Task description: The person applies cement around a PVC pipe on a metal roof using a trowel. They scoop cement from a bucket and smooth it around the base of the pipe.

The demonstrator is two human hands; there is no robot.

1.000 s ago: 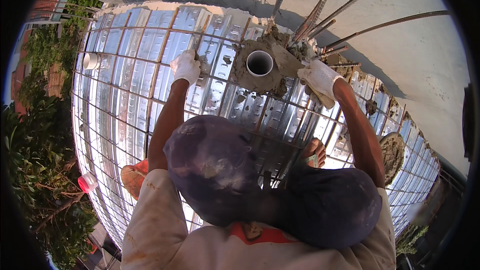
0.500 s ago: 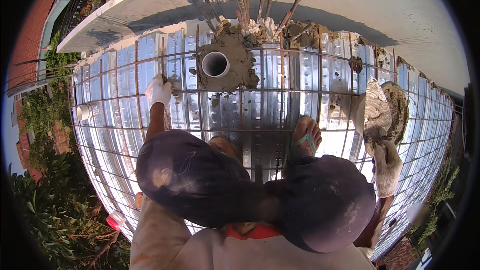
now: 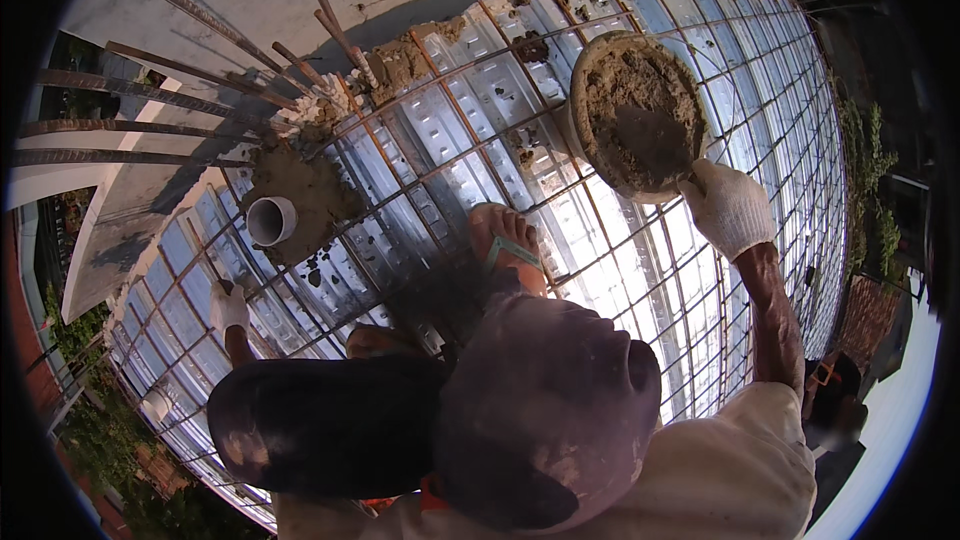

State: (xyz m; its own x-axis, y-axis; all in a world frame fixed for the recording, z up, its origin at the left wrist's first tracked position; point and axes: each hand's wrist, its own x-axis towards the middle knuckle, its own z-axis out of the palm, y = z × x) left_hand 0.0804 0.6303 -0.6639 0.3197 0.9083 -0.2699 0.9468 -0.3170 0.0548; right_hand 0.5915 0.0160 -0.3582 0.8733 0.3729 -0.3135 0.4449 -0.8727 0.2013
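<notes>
from here, the round, mortar-caked tub (image 3: 577, 135) on the ridged silver deck (image 3: 455, 122) looks heavy, its brown mortar (image 3: 640, 80) soft, best held by opposite edges; what the white-gloved right hand (image 3: 732, 208), curled at its rim, or white-gloved left hand (image 3: 229, 307) grips, i can't tell.

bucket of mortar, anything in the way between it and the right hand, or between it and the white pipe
Nothing visible blocks the right hand: it is at the bucket's near rim. Toward the white pipe, crossing steel bars lie between; the right foot is just off that line, nearer the body.
</notes>
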